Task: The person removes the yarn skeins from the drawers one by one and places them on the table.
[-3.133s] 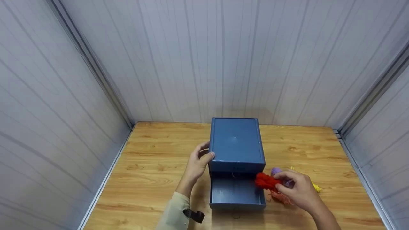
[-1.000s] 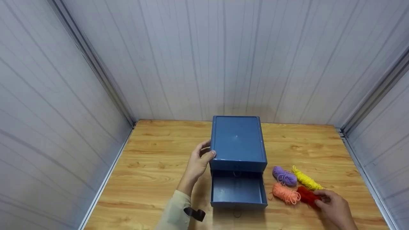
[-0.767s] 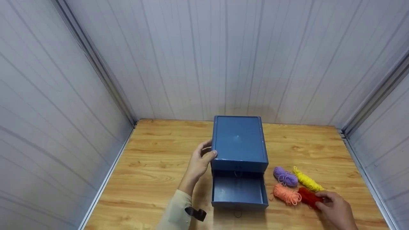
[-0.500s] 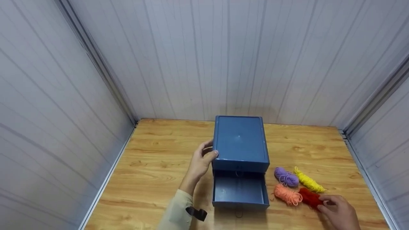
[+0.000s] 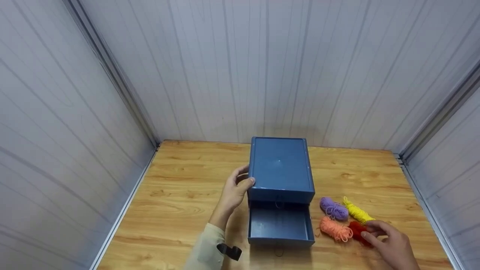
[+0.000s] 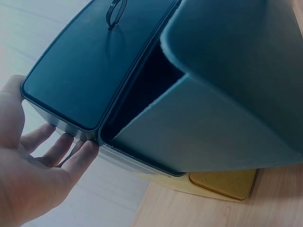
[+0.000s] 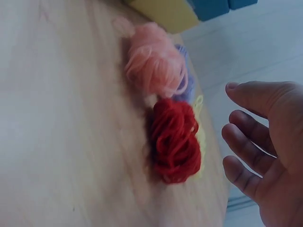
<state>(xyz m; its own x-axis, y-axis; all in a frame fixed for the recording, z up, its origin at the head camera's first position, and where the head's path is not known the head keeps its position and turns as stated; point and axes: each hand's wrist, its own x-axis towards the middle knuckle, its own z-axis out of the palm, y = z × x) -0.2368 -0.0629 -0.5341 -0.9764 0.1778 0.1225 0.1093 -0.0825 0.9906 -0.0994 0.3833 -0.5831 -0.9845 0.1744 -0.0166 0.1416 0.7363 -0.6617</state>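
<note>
A blue drawer cabinet (image 5: 281,163) stands mid-table with its lower drawer (image 5: 279,223) pulled out and bare inside. My left hand (image 5: 231,193) grips the cabinet's left side near the front corner, thumb on the top edge. In the left wrist view, the fingertips press the side beside the closed upper drawer (image 6: 85,61). A red yarn skein (image 7: 176,142) lies on the table, right of the drawer. My right hand (image 7: 265,137) hovers just beside it, fingers loosely bent and apart from the yarn in the right wrist view.
Peach (image 5: 335,228), purple (image 5: 333,208) and yellow (image 5: 356,210) yarn skeins lie close around the red one. A yellow section (image 6: 222,182) shows low on the cabinet. Pale panels (image 5: 240,75) wall in the wooden table (image 5: 180,210) on the back and sides.
My right hand has carried the red skein from the drawer's right edge to the table beside the other skeins and let go of it. My left hand has kept its hold.
</note>
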